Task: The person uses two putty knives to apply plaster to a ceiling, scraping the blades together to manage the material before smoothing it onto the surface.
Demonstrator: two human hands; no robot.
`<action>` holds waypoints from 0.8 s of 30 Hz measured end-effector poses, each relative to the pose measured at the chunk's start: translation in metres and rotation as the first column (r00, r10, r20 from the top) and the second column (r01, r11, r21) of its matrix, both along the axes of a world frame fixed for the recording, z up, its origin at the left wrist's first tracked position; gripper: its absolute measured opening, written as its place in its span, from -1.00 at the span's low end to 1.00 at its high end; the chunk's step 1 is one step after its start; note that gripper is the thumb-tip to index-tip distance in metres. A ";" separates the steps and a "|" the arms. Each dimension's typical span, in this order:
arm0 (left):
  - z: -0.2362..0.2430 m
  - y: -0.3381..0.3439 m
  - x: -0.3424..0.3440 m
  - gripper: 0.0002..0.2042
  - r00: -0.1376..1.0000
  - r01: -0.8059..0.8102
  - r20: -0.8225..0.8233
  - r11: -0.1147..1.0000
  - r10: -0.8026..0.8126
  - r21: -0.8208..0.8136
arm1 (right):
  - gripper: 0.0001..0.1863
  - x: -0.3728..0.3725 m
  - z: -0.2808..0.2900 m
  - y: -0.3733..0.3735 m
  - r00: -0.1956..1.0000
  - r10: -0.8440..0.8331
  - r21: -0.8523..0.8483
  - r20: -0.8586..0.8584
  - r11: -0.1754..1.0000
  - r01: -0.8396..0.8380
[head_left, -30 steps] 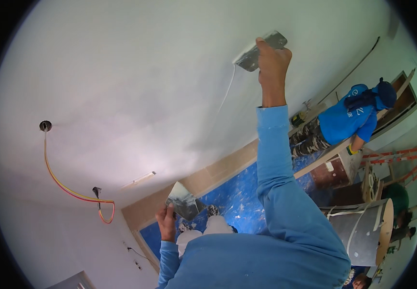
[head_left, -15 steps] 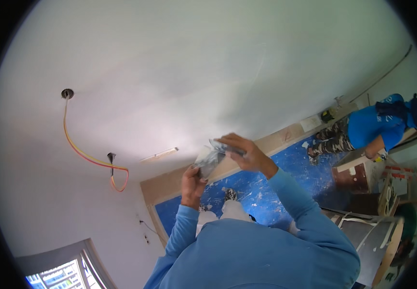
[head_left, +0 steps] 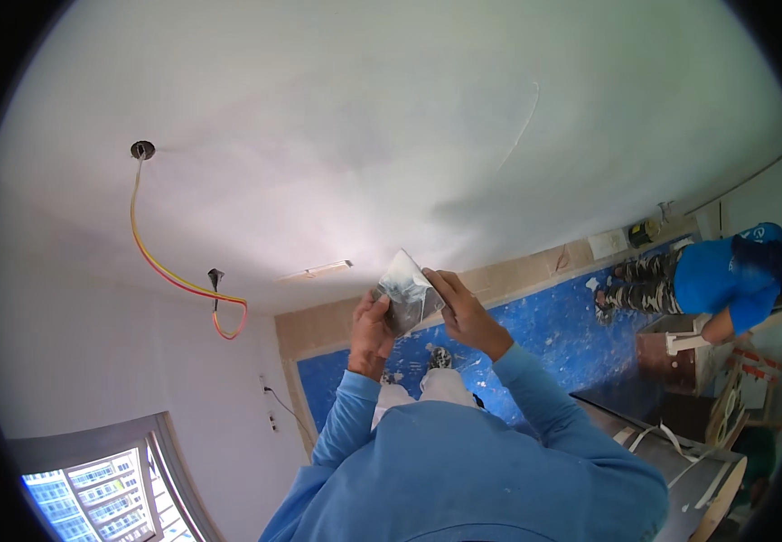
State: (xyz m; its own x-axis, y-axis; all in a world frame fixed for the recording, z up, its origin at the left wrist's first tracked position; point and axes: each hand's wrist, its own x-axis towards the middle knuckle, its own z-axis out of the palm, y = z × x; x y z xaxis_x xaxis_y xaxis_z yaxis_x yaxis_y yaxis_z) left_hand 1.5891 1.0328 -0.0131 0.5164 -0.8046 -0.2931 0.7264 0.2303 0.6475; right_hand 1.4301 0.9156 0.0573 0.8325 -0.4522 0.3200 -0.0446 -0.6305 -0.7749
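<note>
In front of my chest, my left hand (head_left: 371, 330) is closed round the lower left part of a wide grey metal putty knife (head_left: 406, 316). White putty (head_left: 403, 275) lies on the blade's upper part, coming to a point at the top. My right hand (head_left: 466, 313) is closed on a second putty knife (head_left: 433, 287) at the right edge of the first. Only a thin dark strip of this second tool shows; my fingers cover most of it. The two tools seem to touch, edge against face.
Yellow and red wires (head_left: 169, 291) hang from a hole in the white ceiling (head_left: 318, 135). A co-worker in a blue shirt (head_left: 725, 280) stands at the right on the blue floor covering (head_left: 535, 316). A grey board-like surface (head_left: 671, 461) is at lower right, a window (head_left: 93, 492) at lower left.
My right hand has come lower, and its putty knife has gone from across the top of the left one to its right edge. The view has shifted slightly; the co-worker's arm has moved.
</note>
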 end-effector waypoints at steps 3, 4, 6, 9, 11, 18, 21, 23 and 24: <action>0.017 -0.001 0.006 -0.72 0.995 -0.053 0.084 0.998 0.055 -0.028 | -0.25 0.001 -0.022 -0.022 0.945 -0.003 -0.065 -0.327 0.998 -0.020; 0.027 0.000 0.007 -0.73 0.991 -0.052 0.124 0.998 0.056 -0.032 | -0.33 0.001 -0.038 -0.027 0.958 -0.034 -0.093 -0.286 0.996 0.007; 0.047 0.002 0.012 -0.73 0.976 -0.050 0.212 0.998 0.057 -0.039 | -0.49 0.001 -0.071 -0.041 0.977 -0.094 -0.145 -0.192 0.987 0.067; 0.059 -0.007 0.008 -0.71 0.854 -0.265 0.475 0.963 0.213 0.044 | -0.53 -0.012 -0.090 -0.073 0.892 -0.451 0.884 -0.038 0.401 0.241; 0.045 -0.004 0.010 -0.69 0.764 -0.288 0.619 0.955 0.182 0.076 | -0.61 -0.004 -0.085 -0.073 0.854 -0.516 0.998 0.069 0.044 -0.054; 0.050 0.003 0.014 -0.57 -0.160 -0.142 0.953 0.961 -0.258 0.237 | -0.61 0.024 -0.083 -0.033 0.887 -0.402 0.921 0.227 -0.207 -0.330; 0.033 0.016 0.030 -0.64 -0.268 -0.215 0.835 0.874 -0.481 0.435 | -0.62 0.028 -0.102 -0.034 0.782 -0.553 0.864 0.286 -0.203 -0.460; -0.017 0.039 0.040 -0.67 -0.182 -0.324 0.822 0.822 -0.540 0.468 | -0.63 0.029 -0.124 -0.042 0.753 -0.578 0.838 0.312 -0.205 -0.505; -0.029 0.046 0.042 -0.68 0.155 -0.281 0.870 0.824 -0.468 0.493 | -0.63 0.025 -0.135 -0.047 0.746 -0.592 0.828 0.304 -0.223 -0.514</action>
